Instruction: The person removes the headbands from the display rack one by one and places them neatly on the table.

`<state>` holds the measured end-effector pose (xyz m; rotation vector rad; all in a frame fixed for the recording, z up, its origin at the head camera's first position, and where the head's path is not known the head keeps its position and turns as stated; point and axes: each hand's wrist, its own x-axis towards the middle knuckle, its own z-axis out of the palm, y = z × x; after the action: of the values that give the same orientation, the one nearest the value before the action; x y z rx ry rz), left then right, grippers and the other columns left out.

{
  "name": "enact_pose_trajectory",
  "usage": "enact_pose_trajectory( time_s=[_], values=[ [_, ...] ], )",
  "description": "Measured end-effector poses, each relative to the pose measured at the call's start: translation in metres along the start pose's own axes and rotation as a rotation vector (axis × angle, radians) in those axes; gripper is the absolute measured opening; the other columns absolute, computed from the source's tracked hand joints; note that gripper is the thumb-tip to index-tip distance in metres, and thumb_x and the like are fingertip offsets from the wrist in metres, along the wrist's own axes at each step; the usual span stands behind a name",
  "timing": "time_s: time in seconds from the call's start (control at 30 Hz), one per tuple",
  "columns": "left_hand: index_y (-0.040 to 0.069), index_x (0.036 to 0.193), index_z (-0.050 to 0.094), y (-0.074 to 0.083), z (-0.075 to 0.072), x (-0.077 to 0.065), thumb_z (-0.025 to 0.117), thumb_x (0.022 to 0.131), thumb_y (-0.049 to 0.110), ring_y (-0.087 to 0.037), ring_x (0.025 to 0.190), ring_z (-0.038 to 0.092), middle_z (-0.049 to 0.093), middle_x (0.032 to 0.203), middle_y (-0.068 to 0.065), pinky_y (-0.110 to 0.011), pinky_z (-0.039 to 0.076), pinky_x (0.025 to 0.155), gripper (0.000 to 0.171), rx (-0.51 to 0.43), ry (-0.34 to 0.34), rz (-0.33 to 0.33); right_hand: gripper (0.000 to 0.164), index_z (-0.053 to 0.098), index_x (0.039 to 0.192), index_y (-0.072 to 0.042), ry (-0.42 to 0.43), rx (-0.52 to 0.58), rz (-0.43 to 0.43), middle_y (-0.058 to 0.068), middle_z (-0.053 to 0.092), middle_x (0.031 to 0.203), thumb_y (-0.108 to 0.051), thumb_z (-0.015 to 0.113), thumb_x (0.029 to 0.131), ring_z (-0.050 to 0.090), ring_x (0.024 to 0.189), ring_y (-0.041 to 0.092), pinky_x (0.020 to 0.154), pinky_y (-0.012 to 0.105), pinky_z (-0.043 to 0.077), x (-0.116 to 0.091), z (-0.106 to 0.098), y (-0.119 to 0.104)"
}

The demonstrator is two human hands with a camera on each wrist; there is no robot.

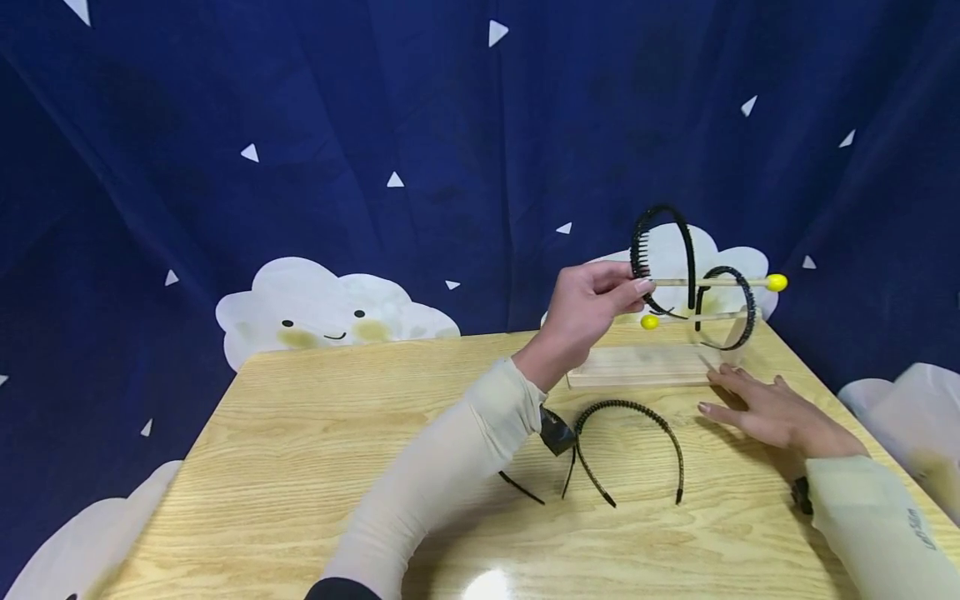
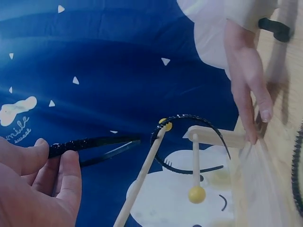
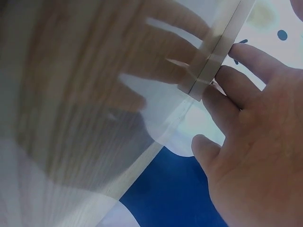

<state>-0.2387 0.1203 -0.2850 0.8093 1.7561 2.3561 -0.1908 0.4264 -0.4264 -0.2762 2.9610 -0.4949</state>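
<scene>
The left hand's grip [image 1: 592,300] pinches a headband [image 1: 688,250] near that rod [image 1: 675,282]; one snag could tip the rack [image 1: 637,368], which the right hand [image 1: 776,412], grasping nothing, merely touches.

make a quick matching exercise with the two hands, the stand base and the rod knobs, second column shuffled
Column one
1. left hand
2. right hand
3. stand base
4. rod knobs

Column two
A. yellow
B. touching one end of a wooden piece
C. pinching a raised black headband
D. pale wood, on the table

Right pairs: 1-C, 2-B, 3-D, 4-A
</scene>
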Motion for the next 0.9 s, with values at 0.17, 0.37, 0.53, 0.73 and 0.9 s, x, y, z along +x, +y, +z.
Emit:
enact_pose_trajectory(
  time_s=[0.17, 0.37, 0.53, 0.73, 0.9],
  values=[
    [-0.014, 0.108, 0.07, 0.0, -0.014, -0.009, 0.069, 0.092, -0.006, -0.016, 0.074, 0.068, 0.074, 0.092, -0.012, -0.033, 0.06, 0.079, 0.018, -0.013, -0.018, -0.02, 0.082, 0.038, 0.15, 0.006, 0.004, -0.004, -0.005, 0.037, 0.023, 0.155, -0.056, 0.053, 0.1, 0.02, 0.141, 0.056, 0.103, 0.081, 0.007, 0.001, -0.003, 0.001],
    [-0.015, 0.108, 0.069, 0.001, -0.032, -0.019, 0.067, 0.093, -0.007, -0.015, 0.076, 0.068, 0.073, 0.099, -0.018, -0.035, 0.059, 0.082, 0.017, 0.004, -0.033, -0.046, 0.082, 0.038, 0.15, 0.006, 0.005, -0.009, -0.002, 0.035, 0.023, 0.155, -0.057, 0.053, 0.099, 0.02, 0.141, 0.056, 0.103, 0.08, 0.006, 0.002, -0.005, 0.001],
    [-0.016, 0.112, 0.066, 0.001, -0.046, -0.028, 0.065, 0.093, -0.01, -0.014, 0.082, 0.069, 0.071, 0.103, -0.025, -0.037, 0.059, 0.083, 0.02, -0.011, -0.035, -0.089, 0.083, 0.039, 0.151, 0.004, 0.009, -0.009, 0.001, 0.034, 0.024, 0.156, -0.058, 0.054, 0.098, 0.021, 0.141, 0.055, 0.104, 0.08, 0.007, 0.002, -0.005, -0.001],
    [-0.017, 0.117, 0.063, 0.0, -0.067, -0.038, 0.062, 0.094, -0.011, -0.015, 0.085, 0.07, 0.071, 0.102, -0.024, -0.036, 0.059, 0.084, 0.024, -0.028, -0.012, -0.138, 0.082, 0.038, 0.151, 0.005, 0.012, -0.004, -0.007, 0.035, 0.024, 0.155, -0.056, 0.054, 0.099, 0.021, 0.141, 0.056, 0.103, 0.08, 0.006, 0.001, -0.003, 0.0],
    [-0.018, 0.118, 0.062, -0.001, -0.084, -0.048, 0.061, 0.094, -0.012, -0.015, 0.086, 0.07, 0.072, 0.101, -0.021, -0.036, 0.059, 0.085, 0.024, -0.027, -0.004, -0.186, 0.081, 0.039, 0.15, 0.006, 0.01, -0.012, -0.01, 0.036, 0.025, 0.155, -0.055, 0.055, 0.099, 0.022, 0.14, 0.056, 0.102, 0.081, 0.008, 0.002, -0.001, 0.001]
  ],
)
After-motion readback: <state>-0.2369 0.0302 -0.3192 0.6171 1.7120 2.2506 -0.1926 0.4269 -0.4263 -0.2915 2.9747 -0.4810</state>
